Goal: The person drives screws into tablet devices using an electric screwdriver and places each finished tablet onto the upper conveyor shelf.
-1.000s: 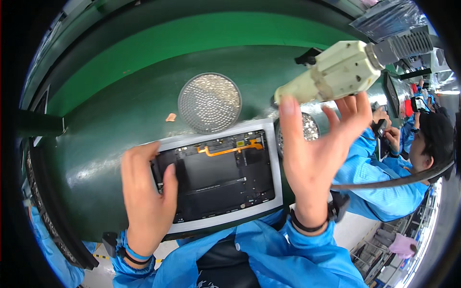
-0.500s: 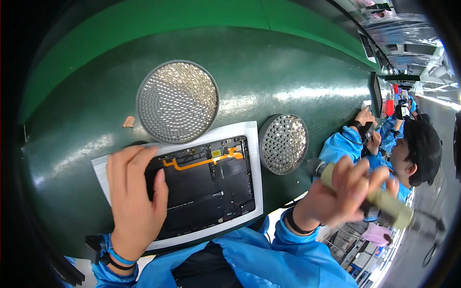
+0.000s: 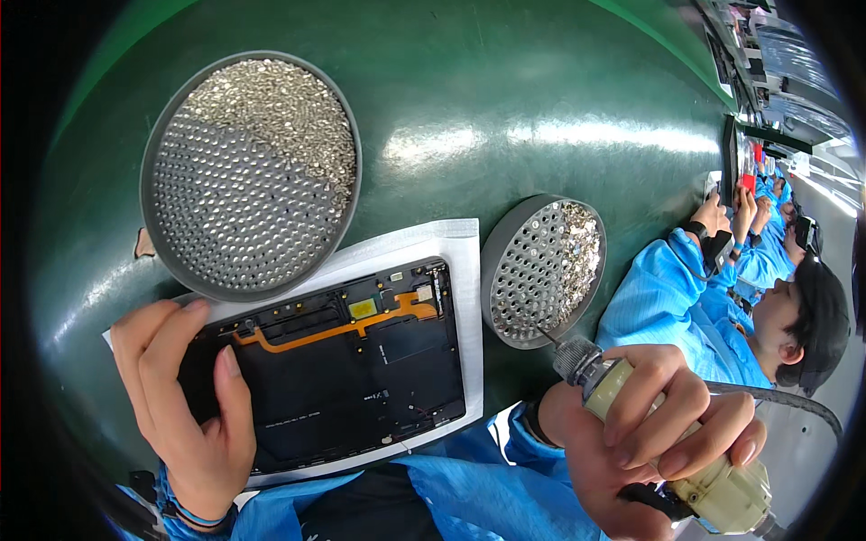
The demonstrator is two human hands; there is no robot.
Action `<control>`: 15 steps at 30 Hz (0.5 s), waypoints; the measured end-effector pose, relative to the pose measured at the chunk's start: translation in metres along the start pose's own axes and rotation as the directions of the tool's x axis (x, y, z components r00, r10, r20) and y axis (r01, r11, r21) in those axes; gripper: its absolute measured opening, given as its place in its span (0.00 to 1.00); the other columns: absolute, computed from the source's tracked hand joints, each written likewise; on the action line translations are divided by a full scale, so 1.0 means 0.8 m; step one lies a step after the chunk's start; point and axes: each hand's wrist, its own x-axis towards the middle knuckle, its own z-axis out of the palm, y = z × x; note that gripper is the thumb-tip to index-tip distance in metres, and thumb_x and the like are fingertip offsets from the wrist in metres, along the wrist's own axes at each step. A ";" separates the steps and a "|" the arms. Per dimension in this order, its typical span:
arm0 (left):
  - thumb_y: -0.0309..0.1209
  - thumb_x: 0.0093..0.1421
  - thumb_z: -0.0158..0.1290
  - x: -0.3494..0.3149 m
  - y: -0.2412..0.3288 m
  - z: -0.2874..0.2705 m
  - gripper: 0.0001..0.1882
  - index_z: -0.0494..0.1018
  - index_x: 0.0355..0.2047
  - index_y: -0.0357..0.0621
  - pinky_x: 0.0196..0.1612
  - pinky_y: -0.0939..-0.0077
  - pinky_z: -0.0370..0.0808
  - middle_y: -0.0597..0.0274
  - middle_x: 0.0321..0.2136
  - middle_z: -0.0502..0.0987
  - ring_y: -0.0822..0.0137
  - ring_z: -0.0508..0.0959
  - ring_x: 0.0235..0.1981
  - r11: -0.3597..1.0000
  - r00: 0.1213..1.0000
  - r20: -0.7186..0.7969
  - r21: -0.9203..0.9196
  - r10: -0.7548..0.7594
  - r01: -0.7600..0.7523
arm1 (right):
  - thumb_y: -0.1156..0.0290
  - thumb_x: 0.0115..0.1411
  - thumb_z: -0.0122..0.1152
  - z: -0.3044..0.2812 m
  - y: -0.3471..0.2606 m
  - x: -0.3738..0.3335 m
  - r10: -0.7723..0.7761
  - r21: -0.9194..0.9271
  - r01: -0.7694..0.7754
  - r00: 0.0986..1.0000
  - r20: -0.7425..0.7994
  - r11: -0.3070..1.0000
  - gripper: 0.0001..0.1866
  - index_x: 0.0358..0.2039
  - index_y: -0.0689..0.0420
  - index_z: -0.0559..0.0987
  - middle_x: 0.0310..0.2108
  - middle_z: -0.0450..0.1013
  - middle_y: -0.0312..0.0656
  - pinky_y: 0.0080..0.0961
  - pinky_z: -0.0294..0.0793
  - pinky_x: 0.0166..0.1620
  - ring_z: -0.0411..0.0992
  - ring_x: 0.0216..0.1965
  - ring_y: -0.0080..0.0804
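Observation:
An opened black tablet housing [image 3: 316, 397] with an orange flex cable [image 3: 307, 341] lies on a white foam sheet [image 3: 465, 248]. My left hand [image 3: 185, 401] rests over its left side, thumb spread from the fingers and fingertips near the far edge. In my right hand [image 3: 649, 433] is an electric screwdriver [image 3: 726, 496], fingers wrapped round its pale body. Its thin bit points at the near rim of the smaller round tray [image 3: 498, 270], whose perforated plate carries loose small screws [image 3: 580, 252]. Whether the bit touches a screw I cannot tell.
A larger round tray [image 3: 149, 194] with many small silvery screws [image 3: 271, 99] stands beyond the tablet, close to the foam sheet. A small tan scrap [image 3: 144, 243] lies beside it. At the right sits a co-worker in a blue sleeve [image 3: 654, 279]. The screwdriver's cord [image 3: 794, 397] trails right.
My right hand has brought the screwdriver nearer, its bit now at the small tray. The view has shifted closer to the table; my left hand stays at the tablet's left side.

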 end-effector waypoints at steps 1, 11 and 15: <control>0.14 0.58 0.57 -0.001 0.000 0.000 0.22 0.73 0.54 0.31 0.55 0.57 0.73 0.41 0.48 0.74 0.46 0.75 0.48 1.000 1.000 0.006 -0.002 -0.001 0.001 | 0.74 0.55 0.79 -0.001 0.002 -0.003 0.005 -0.003 -0.005 1.000 -0.002 1.000 0.36 0.58 0.59 0.64 0.34 0.71 0.33 0.21 0.63 0.15 0.68 0.18 0.22; 0.16 0.60 0.56 -0.002 -0.002 0.000 0.21 0.73 0.55 0.30 0.56 0.57 0.72 0.40 0.49 0.74 0.46 0.75 0.48 1.000 0.999 0.027 0.026 -0.017 0.016 | 0.77 0.51 0.78 -0.014 0.012 -0.017 -0.019 0.005 0.019 1.000 -0.009 1.000 0.36 0.56 0.59 0.66 0.32 0.72 0.35 0.20 0.64 0.15 0.69 0.17 0.23; 0.16 0.60 0.56 0.002 0.000 0.001 0.21 0.73 0.55 0.29 0.56 0.56 0.72 0.39 0.48 0.74 0.46 0.76 0.47 0.999 1.000 0.030 0.034 -0.006 0.005 | 0.79 0.49 0.78 -0.005 0.016 -0.017 -0.102 -0.034 0.098 0.987 -0.127 0.995 0.37 0.56 0.58 0.66 0.31 0.72 0.36 0.22 0.64 0.14 0.68 0.17 0.24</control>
